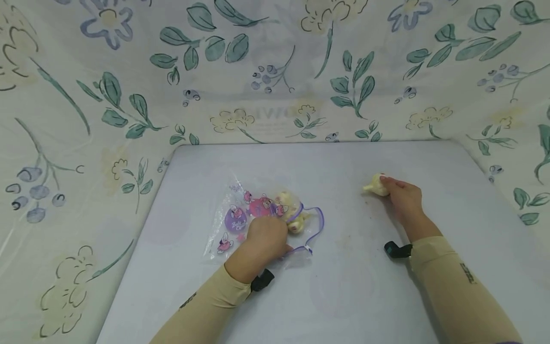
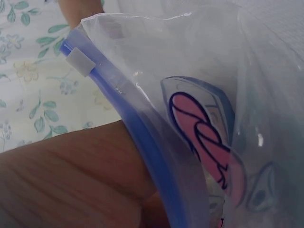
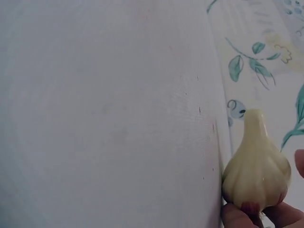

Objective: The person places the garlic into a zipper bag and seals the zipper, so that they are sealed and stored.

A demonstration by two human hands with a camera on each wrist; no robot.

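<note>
A clear zip bag (image 1: 216, 234) printed with pink and purple cartoon figures lies on the table, left of centre. My left hand (image 1: 266, 235) grips it near its mouth, fingers curled and partly hidden. Pale garlic bulbs (image 1: 295, 226) show at the bag's right side, by the purple zip strip (image 1: 322, 222). In the left wrist view, the strip crosses in front of the hand, with a white slider (image 2: 80, 61) at its upper end. Farther right, my right hand (image 1: 404, 199) pinches a glossy garlic bulb (image 3: 256, 171) by its root end, its stem pointing away from the fingers.
The white table (image 1: 343, 296) ends at a back edge against a cloth (image 1: 275, 114) printed with leaves and flowers, which also lines both sides. Small dark specks mark the tabletop between the hands. A black wrist camera (image 1: 397, 250) sits beside the right sleeve.
</note>
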